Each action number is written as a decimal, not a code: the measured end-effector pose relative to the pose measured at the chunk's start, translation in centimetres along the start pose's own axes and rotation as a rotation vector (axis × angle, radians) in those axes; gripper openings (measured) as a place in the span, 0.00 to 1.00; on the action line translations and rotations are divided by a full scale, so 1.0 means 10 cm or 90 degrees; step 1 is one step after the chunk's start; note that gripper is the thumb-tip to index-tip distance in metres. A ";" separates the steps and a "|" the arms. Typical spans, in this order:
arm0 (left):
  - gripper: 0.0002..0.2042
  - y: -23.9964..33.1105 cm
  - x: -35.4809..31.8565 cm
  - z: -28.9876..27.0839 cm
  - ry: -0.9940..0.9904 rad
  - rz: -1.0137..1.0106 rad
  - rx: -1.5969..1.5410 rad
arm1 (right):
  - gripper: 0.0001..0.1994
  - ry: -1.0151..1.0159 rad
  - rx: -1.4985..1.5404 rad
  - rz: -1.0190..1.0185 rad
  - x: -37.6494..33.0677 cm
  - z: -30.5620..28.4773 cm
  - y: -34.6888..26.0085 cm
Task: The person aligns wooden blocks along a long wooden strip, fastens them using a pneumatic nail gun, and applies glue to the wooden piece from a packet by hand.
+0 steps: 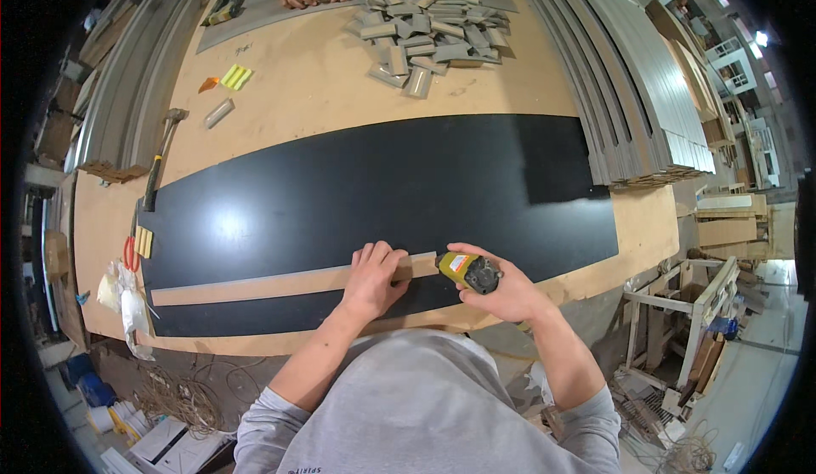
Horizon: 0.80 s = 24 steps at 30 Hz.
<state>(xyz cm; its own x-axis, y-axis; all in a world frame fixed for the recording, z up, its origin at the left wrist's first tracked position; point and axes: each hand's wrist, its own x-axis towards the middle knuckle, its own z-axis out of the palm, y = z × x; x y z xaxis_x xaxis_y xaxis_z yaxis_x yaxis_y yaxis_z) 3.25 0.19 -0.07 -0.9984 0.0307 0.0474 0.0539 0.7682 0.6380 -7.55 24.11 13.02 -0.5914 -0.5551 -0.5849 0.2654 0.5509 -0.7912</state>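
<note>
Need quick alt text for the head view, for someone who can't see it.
The left hand presses a long wooden strip flat on a black panel while the right hand holds a yellow power tool at the strip's right end.

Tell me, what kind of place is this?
Probably a woodworking or furniture workshop. The right hand holds a yellow power tool against a wooden strip on a black panel, with a hammer and stacked grey mouldings nearby.
</note>
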 end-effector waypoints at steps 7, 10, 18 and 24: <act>0.26 0.03 0.01 0.00 -0.010 -0.020 0.010 | 0.35 0.000 -0.083 0.032 0.08 0.03 -0.08; 0.26 0.05 0.01 -0.03 -0.036 -0.037 0.017 | 0.35 0.013 -0.104 0.069 0.06 0.05 -0.20; 0.28 0.00 -0.01 0.00 -0.016 -0.021 0.012 | 0.36 0.000 0.004 0.061 0.01 0.03 -0.09; 0.27 0.04 0.00 -0.05 -0.025 -0.019 0.014 | 0.36 -0.014 -0.094 0.035 -0.10 0.07 -0.01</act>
<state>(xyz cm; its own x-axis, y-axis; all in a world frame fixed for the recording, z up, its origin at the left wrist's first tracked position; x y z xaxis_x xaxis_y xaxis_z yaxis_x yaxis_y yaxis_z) 3.25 0.21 0.61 -0.9995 0.0327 -0.0014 0.0247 0.7826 0.6221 -6.40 24.19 13.55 -0.5622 -0.5342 -0.6313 0.1815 0.6651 -0.7244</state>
